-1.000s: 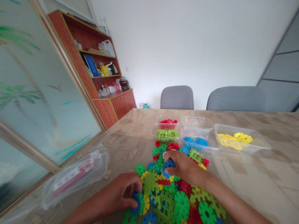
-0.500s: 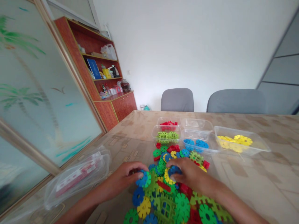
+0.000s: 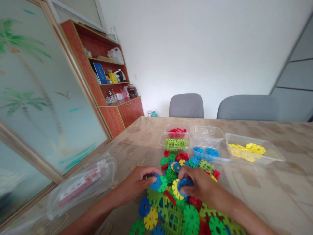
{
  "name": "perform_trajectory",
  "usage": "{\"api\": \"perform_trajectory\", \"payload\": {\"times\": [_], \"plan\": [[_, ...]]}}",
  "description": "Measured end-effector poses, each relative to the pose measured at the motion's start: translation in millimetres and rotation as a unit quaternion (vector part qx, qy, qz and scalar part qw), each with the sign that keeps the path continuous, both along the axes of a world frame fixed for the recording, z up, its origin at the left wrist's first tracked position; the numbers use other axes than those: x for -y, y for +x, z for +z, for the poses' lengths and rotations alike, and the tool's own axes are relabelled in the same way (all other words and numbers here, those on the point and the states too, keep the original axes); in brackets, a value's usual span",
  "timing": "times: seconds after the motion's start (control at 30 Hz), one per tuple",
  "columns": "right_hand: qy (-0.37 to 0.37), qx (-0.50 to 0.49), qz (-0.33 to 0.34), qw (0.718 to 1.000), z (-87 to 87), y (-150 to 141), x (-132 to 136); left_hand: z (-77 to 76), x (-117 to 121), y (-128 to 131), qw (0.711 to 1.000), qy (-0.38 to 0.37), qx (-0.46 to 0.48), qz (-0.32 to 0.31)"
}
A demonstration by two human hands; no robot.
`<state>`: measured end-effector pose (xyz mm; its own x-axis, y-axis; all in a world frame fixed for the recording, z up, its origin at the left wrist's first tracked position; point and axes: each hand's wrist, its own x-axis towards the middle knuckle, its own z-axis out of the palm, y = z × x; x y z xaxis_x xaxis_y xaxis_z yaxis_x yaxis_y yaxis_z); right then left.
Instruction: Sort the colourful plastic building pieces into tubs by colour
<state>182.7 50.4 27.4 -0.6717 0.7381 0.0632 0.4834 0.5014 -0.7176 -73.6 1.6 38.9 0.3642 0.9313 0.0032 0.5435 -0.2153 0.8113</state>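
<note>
A heap of plastic gear-shaped and grid-shaped pieces (image 3: 181, 209) in blue, green, yellow and red lies on the table in front of me. My left hand (image 3: 137, 183) is closed on a blue disc (image 3: 156, 184) at the heap's left edge, beside a green disc. My right hand (image 3: 200, 186) curls over another blue disc (image 3: 185, 182) that lies against a yellow one (image 3: 175, 189).
Clear tubs stand beyond the heap: red pieces (image 3: 177, 129), light green grids (image 3: 175, 143), blue discs (image 3: 205, 151), yellow discs (image 3: 246, 148), one tub (image 3: 207, 130) empty. A clear bag (image 3: 80, 184) lies at the left. Two grey chairs (image 3: 186, 105) stand at the far side.
My left hand has lifted a blue disc from the near left of the heap and carried it forward. My right hand has drawn back a little with its blue disc.
</note>
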Motion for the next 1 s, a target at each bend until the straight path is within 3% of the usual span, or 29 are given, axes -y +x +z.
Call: {"api": "perform_trajectory", "payload": {"times": [0.2,0.37,0.53,0.7,0.9,1.0], "plan": [[-0.031,-0.021,0.041,0.998,12.3,20.3,-7.2,9.6,10.8,7.4,0.992,0.044,-0.068,-0.093],[-0.047,-0.064,0.038,0.996,10.4,36.8,-26.6,15.8,4.0,12.3,0.989,0.08,-0.091,-0.085],[-0.102,-0.136,0.036,0.985,8.1,31.5,-21.7,5.0,-12.7,29.7,0.998,0.032,0.059,-0.003],[-0.189,-0.171,0.028,0.967,6.0,16.4,-8.9,-5.9,-20.8,56.5,0.979,-0.029,0.203,-0.001],[-0.17,-0.176,0.032,0.969,-4.7,12.0,-9.8,-10.6,-20.1,68.6,0.976,-0.047,0.213,-0.007],[-0.091,-0.147,0.014,0.985,2.2,18.4,-15.4,-4.4,-16.9,63.2,0.989,0.003,0.146,0.01]]}}
